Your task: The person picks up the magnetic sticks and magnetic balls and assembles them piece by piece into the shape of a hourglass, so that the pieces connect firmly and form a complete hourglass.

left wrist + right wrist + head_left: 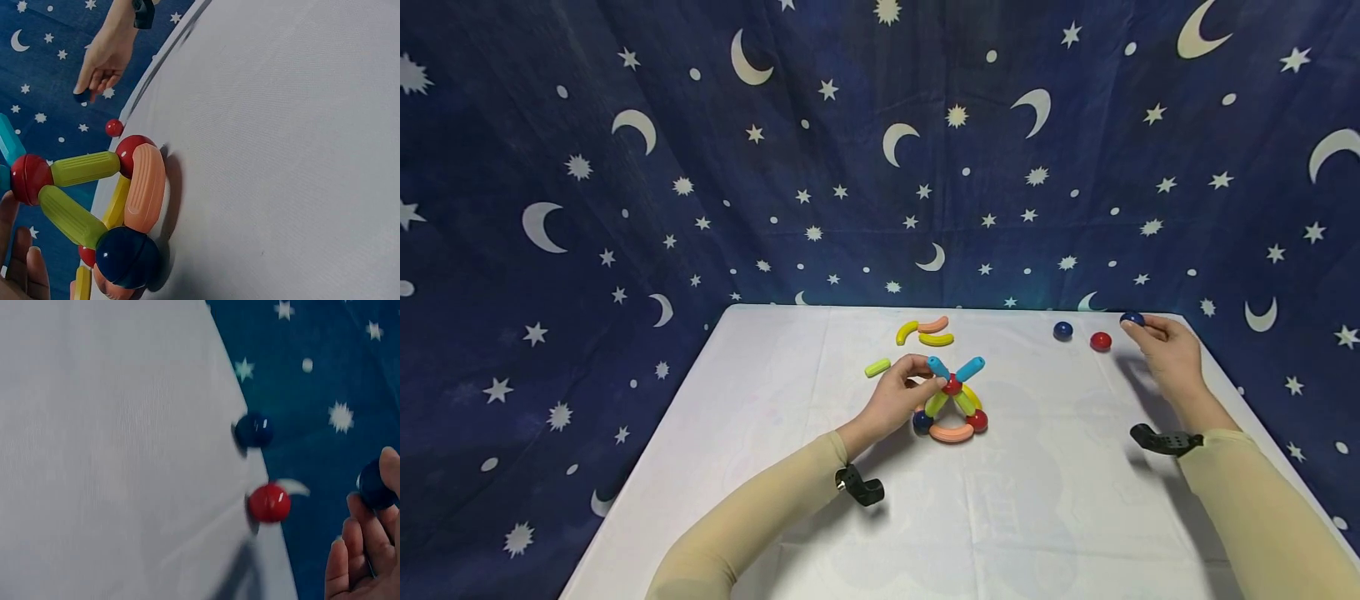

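A magnetic-rod model [951, 433] of coloured rods and balls stands on the table. Two light blue rods [971, 369] point up from its top red ball [952, 384]. My left hand [898, 396] pinches that top ball from the left, thumb in front; part of its grip is hidden. Green rods [85, 169] slope down to a dark blue ball [128, 257] and a red one, joined by a curved orange rod [145, 187]. At the far right, my right hand [1172, 358] holds a loose blue ball [375, 485] between thumb and fingers, above the table.
Another blue ball [1063, 331] and a loose red ball [1101, 341] lie left of my right hand. Behind the model are yellow curved rods [936, 340] and an orange one [933, 325]. A short green rod [877, 367] lies beyond my left hand. A starry curtain [850, 167] borders the table's back.
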The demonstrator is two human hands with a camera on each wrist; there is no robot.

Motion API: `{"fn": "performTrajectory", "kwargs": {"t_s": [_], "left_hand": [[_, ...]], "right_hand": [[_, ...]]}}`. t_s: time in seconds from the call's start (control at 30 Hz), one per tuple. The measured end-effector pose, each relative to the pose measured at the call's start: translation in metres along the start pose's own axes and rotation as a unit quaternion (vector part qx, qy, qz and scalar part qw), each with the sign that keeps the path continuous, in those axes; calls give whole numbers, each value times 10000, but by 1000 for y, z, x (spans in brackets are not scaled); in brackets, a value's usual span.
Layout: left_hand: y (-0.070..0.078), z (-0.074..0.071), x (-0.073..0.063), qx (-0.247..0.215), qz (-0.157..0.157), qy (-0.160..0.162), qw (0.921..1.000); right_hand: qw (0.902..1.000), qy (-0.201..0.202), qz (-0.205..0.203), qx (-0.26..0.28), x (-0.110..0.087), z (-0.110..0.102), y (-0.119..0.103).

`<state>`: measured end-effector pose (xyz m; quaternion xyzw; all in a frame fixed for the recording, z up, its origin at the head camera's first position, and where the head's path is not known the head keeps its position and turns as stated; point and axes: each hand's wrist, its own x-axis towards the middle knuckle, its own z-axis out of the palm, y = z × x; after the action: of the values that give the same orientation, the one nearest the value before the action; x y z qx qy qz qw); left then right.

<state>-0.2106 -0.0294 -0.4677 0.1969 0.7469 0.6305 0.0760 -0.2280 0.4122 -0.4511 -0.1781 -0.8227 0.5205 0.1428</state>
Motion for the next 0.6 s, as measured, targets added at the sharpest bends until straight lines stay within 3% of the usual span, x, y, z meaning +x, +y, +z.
{"fn": "performTrajectory", "kwargs": {"t_s": [0.3,0.6], "left_hand": [[1,0,0,-131,-53,-2,9999],[0,0,0,-204,-40,-25,9998]], "right_hand": [[9972,-693,-269,-110,-15,26,-37],[9766,-1772,-917,807,-31,49,-70]]}}
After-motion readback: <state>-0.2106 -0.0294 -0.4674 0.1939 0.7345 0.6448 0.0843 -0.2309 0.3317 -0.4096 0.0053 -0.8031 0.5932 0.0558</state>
